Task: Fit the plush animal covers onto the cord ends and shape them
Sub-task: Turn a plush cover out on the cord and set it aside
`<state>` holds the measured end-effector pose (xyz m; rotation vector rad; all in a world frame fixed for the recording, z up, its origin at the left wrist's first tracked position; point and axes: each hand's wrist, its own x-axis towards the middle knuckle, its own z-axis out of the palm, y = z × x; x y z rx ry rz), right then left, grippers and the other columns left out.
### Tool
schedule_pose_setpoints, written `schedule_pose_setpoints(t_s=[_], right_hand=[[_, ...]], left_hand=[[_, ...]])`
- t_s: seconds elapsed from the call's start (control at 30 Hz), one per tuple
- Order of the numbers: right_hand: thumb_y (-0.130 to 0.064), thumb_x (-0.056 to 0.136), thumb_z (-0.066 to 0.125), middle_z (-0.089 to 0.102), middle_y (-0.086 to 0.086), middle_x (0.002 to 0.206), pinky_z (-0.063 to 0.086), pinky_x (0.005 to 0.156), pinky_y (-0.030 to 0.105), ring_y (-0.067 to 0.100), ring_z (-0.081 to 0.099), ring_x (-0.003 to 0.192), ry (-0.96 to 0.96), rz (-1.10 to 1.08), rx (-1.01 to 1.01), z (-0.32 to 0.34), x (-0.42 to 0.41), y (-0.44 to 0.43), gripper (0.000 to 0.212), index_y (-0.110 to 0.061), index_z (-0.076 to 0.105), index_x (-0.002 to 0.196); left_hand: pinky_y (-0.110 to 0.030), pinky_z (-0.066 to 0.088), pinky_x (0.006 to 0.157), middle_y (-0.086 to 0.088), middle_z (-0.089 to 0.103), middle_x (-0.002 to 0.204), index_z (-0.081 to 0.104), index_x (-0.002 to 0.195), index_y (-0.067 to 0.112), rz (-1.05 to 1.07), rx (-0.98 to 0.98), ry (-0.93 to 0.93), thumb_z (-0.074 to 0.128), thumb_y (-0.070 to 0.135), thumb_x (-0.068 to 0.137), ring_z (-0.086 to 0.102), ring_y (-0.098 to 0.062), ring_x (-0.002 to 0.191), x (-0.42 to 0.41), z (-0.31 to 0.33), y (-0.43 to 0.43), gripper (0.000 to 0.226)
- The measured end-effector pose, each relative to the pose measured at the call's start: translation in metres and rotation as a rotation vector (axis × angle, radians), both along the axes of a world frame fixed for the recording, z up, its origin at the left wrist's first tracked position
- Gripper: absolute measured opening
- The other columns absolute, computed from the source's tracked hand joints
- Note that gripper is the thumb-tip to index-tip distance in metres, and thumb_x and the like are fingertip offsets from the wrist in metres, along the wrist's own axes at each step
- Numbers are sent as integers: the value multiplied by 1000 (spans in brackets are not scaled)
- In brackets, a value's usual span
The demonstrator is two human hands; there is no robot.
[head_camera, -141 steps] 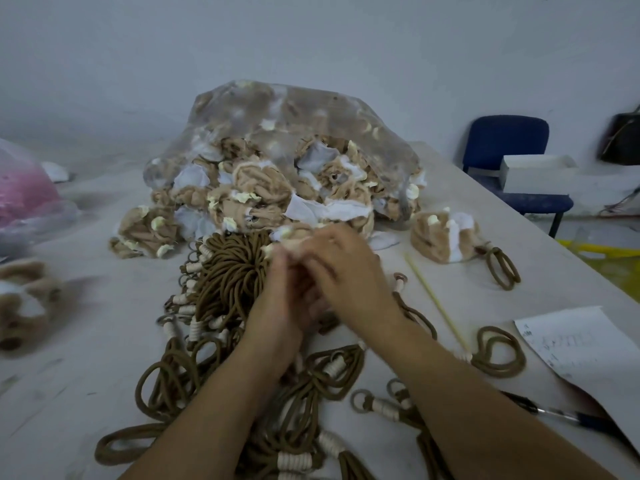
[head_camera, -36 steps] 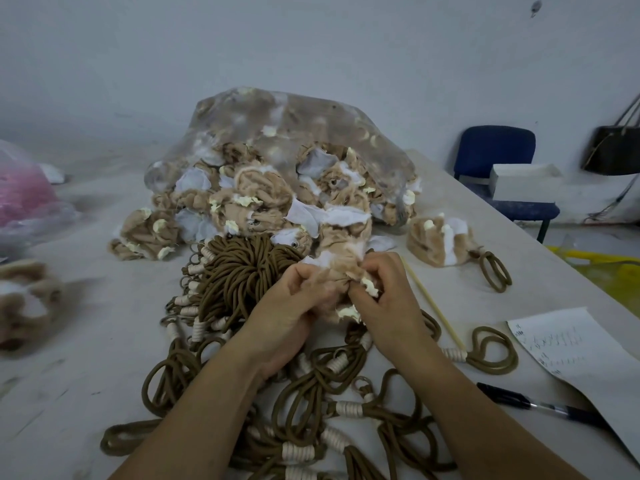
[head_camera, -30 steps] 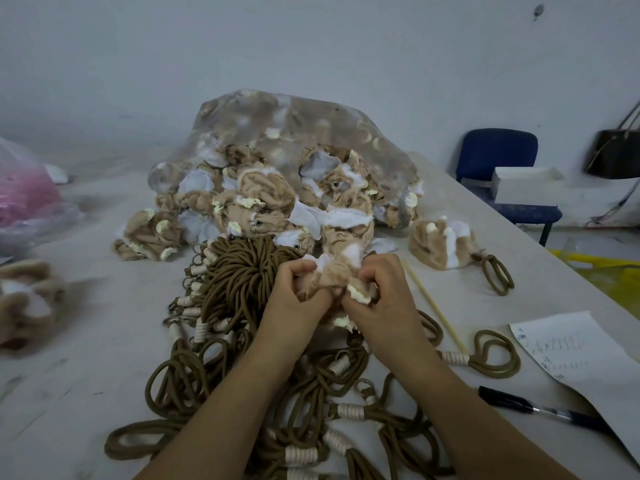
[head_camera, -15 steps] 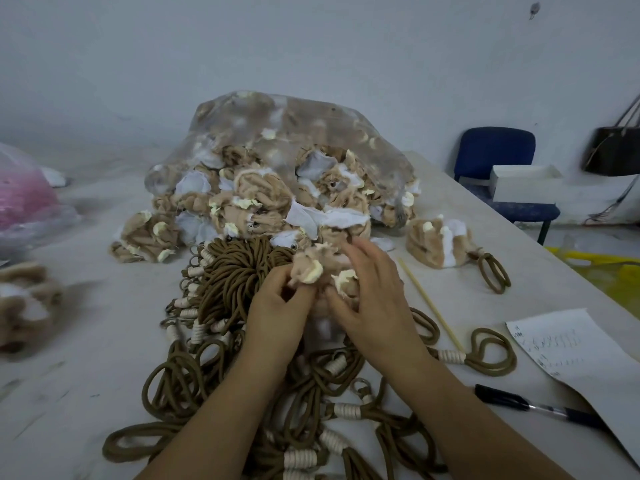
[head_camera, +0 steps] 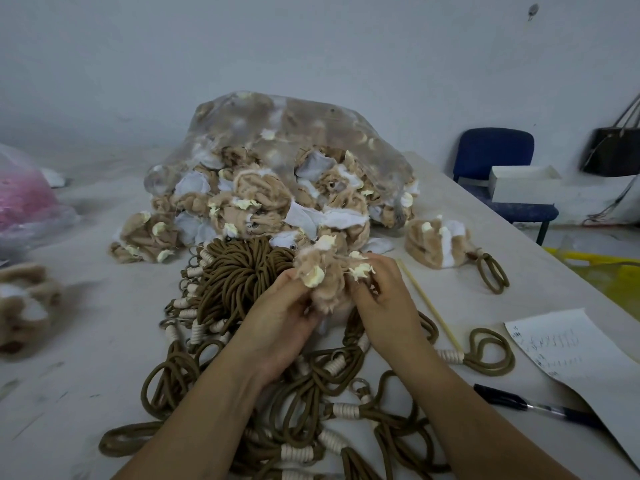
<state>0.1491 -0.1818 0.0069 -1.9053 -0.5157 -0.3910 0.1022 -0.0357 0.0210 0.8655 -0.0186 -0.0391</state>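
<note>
Two hands work over the middle of the table. Nearest, a tangle of brown cords with cream-wrapped ends lies under both forearms; the count cannot be told. Near right: one pen and one sheet of paper. Just beyond, one looped cord lies apart, touching one thin wooden stick.

The left hand and right hand both grip one tan plush cover, fingers curled into it from either side, just above the cords. Any cord end inside it is hidden.

Left: one plush piece, blurred. Right, past the stick: one finished plush with a cord loop coming out of it.

Farther: one coiled cord bundle touches one clear bag, which spills tan-and-white covers, uncounted. Far left: one pink-filled bag. Far right: one blue chair carrying one white box, and one black bag.
</note>
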Motion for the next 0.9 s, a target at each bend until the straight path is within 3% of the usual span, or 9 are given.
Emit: schedule_pose_setpoints(t_s=[0.07, 0.17, 0.27, 0.43, 0.57, 0.67, 0.77, 0.9], right_hand=[[-10, 96, 52, 47, -13, 110, 32, 77, -2, -19, 43, 98, 13, 0, 42, 1, -1, -1, 21, -20, 58, 113], [-6, 94, 52, 44, -18, 109, 33, 75, 0, -13, 46, 97, -33, -1, 49, 3, -2, -1, 16, -18, 57, 103], [-2, 91, 52, 43, -8, 111, 36, 72, 4, -4, 47, 92, -107, 35, -16, 2, -8, 2, 15, -10, 58, 103], [4, 84, 57, 42, 1, 114, 33, 73, 1, -17, 41, 94, -258, 21, -88, 5, -11, 4, 16, -2, 55, 98], [6, 82, 58, 41, 3, 118, 31, 78, -1, -21, 37, 99, -260, 15, -105, 3, -10, 4, 20, 1, 55, 101], [3, 82, 55, 40, 3, 120, 28, 80, -4, -26, 35, 101, -264, 22, -78, 4, -11, 6, 24, 0, 54, 106], [-1, 86, 52, 42, 2, 120, 27, 81, -5, -26, 35, 101, -209, 43, -85, 3, -11, 6, 30, -2, 51, 117], [-3, 91, 52, 51, 0, 110, 33, 77, 1, -8, 44, 90, -98, 65, -85, 2, -11, 6, 29, -10, 51, 119]], left_hand=[[-26, 55, 75, -8, 69, 95, 55, 110, 4, 17, 138, -2, 73, 8, 78, 67, -15, 87, -1, -1, -2, 37], [-24, 54, 82, -8, 71, 111, 57, 118, 11, 43, 281, -24, 74, 11, 77, 68, -18, 104, -2, -5, -6, 45], [-28, 55, 87, -12, 70, 117, 62, 121, 10, 75, 225, -49, 70, 18, 82, 66, -23, 111, -1, -5, -5, 40], [-30, 55, 90, -19, 68, 117, 66, 115, 2, 46, 133, -16, 61, 22, 85, 66, -24, 108, -1, -5, -1, 37], [-44, 41, 108, -26, 59, 116, 54, 123, -14, 4, 60, -7, 53, 28, 92, 56, -32, 112, 0, -7, 0, 52], [-40, 47, 100, -22, 64, 93, 58, 100, -9, -12, 21, -8, 51, 36, 92, 62, -27, 96, 0, -4, 2, 47], [-33, 52, 96, -15, 67, 112, 70, 110, 3, -40, 7, -4, 49, 42, 93, 64, -21, 106, -1, -1, 2, 48], [-31, 52, 90, -12, 67, 106, 71, 111, 8, -43, 35, 35, 48, 44, 93, 64, -18, 96, 0, -1, 0, 46]])
